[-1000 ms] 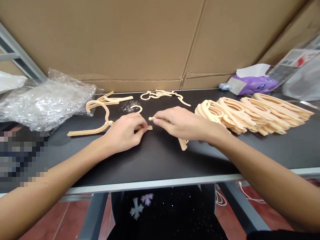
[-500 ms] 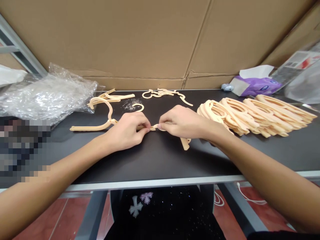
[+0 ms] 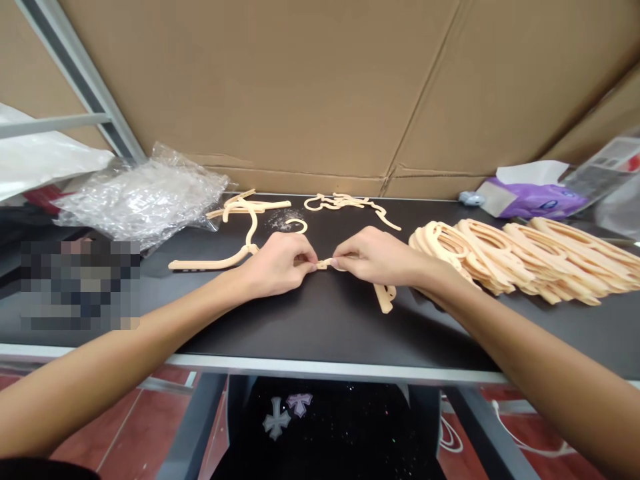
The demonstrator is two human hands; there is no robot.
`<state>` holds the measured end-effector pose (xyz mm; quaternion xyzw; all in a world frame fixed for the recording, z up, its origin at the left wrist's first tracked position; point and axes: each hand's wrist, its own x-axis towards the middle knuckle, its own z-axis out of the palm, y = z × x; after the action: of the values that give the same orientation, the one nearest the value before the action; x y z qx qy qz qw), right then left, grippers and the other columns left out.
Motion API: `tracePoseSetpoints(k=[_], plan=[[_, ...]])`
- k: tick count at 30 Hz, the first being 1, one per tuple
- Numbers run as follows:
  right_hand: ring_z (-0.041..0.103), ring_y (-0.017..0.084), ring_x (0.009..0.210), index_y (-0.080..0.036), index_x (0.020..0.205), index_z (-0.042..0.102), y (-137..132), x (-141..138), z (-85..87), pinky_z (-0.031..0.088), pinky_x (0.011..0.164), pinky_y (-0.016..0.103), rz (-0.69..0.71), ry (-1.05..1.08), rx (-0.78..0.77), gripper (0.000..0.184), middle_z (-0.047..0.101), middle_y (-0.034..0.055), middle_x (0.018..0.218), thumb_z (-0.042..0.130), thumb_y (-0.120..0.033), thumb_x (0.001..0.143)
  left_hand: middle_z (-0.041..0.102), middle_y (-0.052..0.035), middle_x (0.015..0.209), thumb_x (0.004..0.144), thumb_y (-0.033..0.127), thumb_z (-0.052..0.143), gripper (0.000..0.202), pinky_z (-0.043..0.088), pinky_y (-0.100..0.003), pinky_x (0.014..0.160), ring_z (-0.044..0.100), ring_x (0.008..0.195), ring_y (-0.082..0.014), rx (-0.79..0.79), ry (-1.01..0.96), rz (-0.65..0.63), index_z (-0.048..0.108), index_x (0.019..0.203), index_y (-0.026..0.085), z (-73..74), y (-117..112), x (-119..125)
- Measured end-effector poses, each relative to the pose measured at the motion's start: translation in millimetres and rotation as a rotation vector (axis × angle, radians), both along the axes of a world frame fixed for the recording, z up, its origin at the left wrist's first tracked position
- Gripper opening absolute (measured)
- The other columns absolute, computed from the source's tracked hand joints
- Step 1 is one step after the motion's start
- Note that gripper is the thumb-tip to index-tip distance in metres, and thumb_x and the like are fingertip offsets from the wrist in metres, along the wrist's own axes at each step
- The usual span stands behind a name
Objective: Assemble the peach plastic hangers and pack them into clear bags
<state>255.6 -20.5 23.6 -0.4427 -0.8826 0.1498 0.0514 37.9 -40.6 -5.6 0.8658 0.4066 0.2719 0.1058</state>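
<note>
My left hand [image 3: 287,263] and my right hand [image 3: 373,257] face each other low over the black table, fingertips nearly meeting. Each pinches an end of a small cream plastic hanger piece [image 3: 324,264], whose rest my fingers hide. From beneath my right hand a flat hanger arm [image 3: 384,299] sticks out toward me. Left of my left hand lies a cream hanger part with a hook and long arm [image 3: 210,264]. A loose curved hook [image 3: 299,225] sits just behind that hand.
Stacked cream hangers [image 3: 520,257] fill the right side. More hanger parts [image 3: 260,203] and linked pieces [image 3: 345,201] lie at the back. Clear plastic wrap [image 3: 145,193] is at the left, a purple tissue pack [image 3: 537,197] at the back right. Cardboard [image 3: 300,87] stands behind.
The camera view has shifted, so the scene appears farther right and slightly lower. Both hands keep their pinch; my fingertips have come a little closer around the joint.
</note>
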Motion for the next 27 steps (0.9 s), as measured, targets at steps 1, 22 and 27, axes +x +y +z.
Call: tracePoseSetpoints(k=[1, 22, 27], plan=[[0.047, 0.014, 0.057, -0.021, 0.08, 0.076, -0.7, 0.3, 0.3, 0.03, 0.06, 0.029, -0.007, 0.011, -0.01, 0.026, 0.059, -0.0008, 0.059, 0.055, -0.03, 0.092, 0.077, -0.0031, 0.08, 0.082, 0.009, 0.064, 0.017, 0.051, -0.028, 0.071, 0.069, 0.074, -0.0175, -0.002, -0.001, -0.001, 0.077, 0.076, 0.018, -0.2, 0.0, -0.1], [0.039, 0.012, 0.057, -0.019, 0.067, 0.064, 4.4, -3.1, 0.9, 0.031, 0.059, 0.028, 0.109, 0.125, -0.179, 0.041, 0.051, -0.0027, 0.059, 0.054, -0.05, 0.092, 0.075, -0.0024, 0.077, 0.08, 0.003, 0.068, 0.017, 0.049, -0.025, 0.068, 0.067, 0.071, -0.0152, 0.036, -0.003, -0.06, 0.077, 0.076, 0.016, -2.2, 1.1, -2.9], [0.046, 0.013, 0.062, -0.018, 0.069, 0.066, 5.4, -0.6, 0.5, 0.034, 0.062, 0.028, 0.101, 0.161, -0.222, 0.04, 0.059, -0.0006, 0.065, 0.055, -0.05, 0.091, 0.076, -0.0024, 0.077, 0.08, 0.003, 0.069, 0.016, 0.048, -0.024, 0.066, 0.068, 0.071, -0.0149, 0.017, -0.013, -0.071, 0.077, 0.076, 0.016, -1.2, 2.8, -1.9]])
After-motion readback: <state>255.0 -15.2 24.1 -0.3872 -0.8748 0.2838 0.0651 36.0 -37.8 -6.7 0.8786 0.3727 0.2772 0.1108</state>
